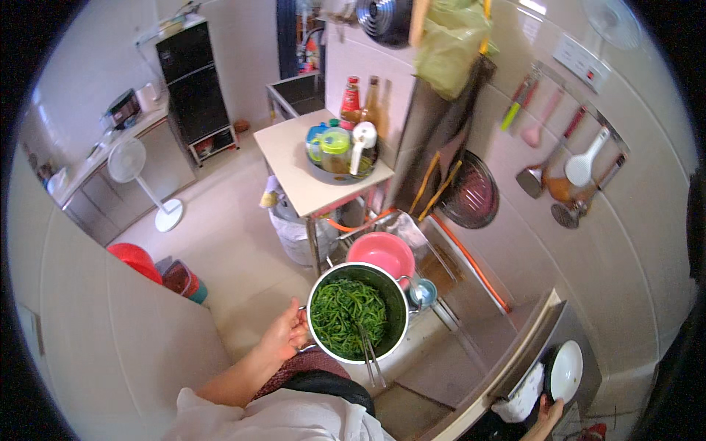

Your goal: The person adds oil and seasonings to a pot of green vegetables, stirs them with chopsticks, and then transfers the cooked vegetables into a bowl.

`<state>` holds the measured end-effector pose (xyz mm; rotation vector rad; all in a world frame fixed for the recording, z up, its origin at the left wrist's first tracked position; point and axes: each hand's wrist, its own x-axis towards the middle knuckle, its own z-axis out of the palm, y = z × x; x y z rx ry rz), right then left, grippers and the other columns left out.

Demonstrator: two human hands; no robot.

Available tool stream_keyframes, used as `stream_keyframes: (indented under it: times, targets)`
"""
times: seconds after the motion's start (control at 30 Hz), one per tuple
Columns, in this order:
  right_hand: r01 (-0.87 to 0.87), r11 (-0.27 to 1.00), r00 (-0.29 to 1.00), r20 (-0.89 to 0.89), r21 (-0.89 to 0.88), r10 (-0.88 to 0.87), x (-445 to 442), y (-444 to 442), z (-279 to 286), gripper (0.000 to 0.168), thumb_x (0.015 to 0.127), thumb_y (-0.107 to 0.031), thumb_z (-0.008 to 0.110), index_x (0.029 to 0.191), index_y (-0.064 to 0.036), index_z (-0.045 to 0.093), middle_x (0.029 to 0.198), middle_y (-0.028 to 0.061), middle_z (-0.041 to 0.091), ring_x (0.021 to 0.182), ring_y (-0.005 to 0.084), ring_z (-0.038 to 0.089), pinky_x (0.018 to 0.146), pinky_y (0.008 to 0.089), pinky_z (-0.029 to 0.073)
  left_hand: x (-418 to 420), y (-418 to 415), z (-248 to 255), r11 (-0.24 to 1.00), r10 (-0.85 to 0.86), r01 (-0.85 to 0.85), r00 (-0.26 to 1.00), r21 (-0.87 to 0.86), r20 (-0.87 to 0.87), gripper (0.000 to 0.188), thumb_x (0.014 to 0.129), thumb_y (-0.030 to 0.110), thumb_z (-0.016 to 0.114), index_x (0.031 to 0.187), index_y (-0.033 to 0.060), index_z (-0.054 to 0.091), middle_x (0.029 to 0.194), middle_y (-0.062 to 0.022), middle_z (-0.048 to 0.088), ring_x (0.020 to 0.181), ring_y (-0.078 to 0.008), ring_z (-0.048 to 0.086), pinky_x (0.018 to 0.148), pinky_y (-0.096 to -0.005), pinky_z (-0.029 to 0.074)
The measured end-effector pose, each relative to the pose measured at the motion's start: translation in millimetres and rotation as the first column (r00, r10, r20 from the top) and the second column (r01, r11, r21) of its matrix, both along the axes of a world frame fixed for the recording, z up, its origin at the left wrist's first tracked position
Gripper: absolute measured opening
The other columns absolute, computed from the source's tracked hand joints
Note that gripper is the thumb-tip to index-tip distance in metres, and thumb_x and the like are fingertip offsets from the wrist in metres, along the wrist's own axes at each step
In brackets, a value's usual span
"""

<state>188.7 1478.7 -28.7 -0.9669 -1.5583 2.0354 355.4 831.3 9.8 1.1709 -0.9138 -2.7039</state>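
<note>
In the head view, my left hand (289, 331) grips the left side handle of a metal pot (405, 325), whose inside looks dark. Cooked leafy greens (347, 314) fill much of the pot, and metal chopsticks (370, 358) lean out over its near rim. Far to the lower right, my right hand (547, 410) holds the lower edge of a white bowl or deep plate (567, 370). A dark round edge shows behind that dish. A white patterned cloth (521, 394) lies just left of it.
A pink basin (380, 253) and small blue bowl (423, 292) stand beyond the pot. A small table (287, 143) bears bottles and containers. Utensils (576, 160) hang on the right wall, above a raised panel edge (496, 375). A partition (138, 342) rises at left.
</note>
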Motion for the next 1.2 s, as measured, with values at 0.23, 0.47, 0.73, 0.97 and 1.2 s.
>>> stream_keyframes:
  times: [0.23,0.47,0.73,0.97,1.2]
  targets:
    - [-0.161,0.962,0.985,0.094,0.222,0.143,-30,-74,79,0.038,0.080,-0.026,0.050,0.108,-0.001,0.048,0.090,0.0105,0.057,0.072,0.0206,0.054,0.057,0.0299,0.046,51,-77,1,0.961,0.278,-0.276,0.952,0.032,-0.126,0.042,0.085,0.046,0.040,0.067,0.0098,0.049,0.056,0.0010,0.044,0.036,-0.0046,0.025,0.032,-0.0180,0.017]
    - [-0.667,0.717,0.738,0.042,0.201,0.674,-17,-352,74,0.041,0.078,-0.030,0.047,0.107,-0.001,0.046,0.098,0.0103,0.055,0.076,0.0212,0.058,0.054,0.0285,0.049,108,-218,-19,0.885,0.463,-0.466,0.873,0.022,-0.153,0.036,0.083,0.043,0.047,0.071,0.0094,0.050,0.057,0.0017,0.044,0.037,-0.0050,0.027,0.032,-0.0178,0.020]
    - [-0.907,0.388,0.406,-0.089,-0.166,0.910,-3,-745,48,0.029,0.078,-0.013,0.045,0.099,0.007,0.046,0.084,0.0167,0.056,0.063,0.0245,0.059,0.050,0.0323,0.053,153,-370,-11,0.825,0.529,-0.553,0.828,-0.115,-0.185,0.039,0.085,0.045,0.043,0.073,0.0091,0.052,0.054,0.0040,0.043,0.037,-0.0029,0.025,0.032,-0.0170,0.017]
    - [-0.906,0.329,0.368,-0.112,-0.266,0.923,-69,-932,-11,0.026,0.078,-0.012,0.044,0.098,0.006,0.043,0.081,0.0172,0.056,0.061,0.0251,0.059,0.054,0.0333,0.052,132,-475,0,0.740,0.609,-0.656,0.748,-0.149,-0.265,0.041,0.086,0.044,0.039,0.070,0.0073,0.051,0.050,0.0034,0.038,0.034,-0.0030,0.021,0.031,-0.0181,0.013]
    - [-0.863,0.414,0.458,-0.105,-0.290,0.883,-132,-1008,-27,0.026,0.079,-0.011,0.043,0.099,0.005,0.041,0.083,0.0175,0.056,0.061,0.0256,0.059,0.054,0.0333,0.053,48,-602,5,0.808,0.547,-0.585,0.788,-0.065,-0.283,0.040,0.087,0.041,0.041,0.069,0.0071,0.052,0.055,-0.0011,0.047,0.033,-0.0033,0.022,0.028,-0.0178,0.013]
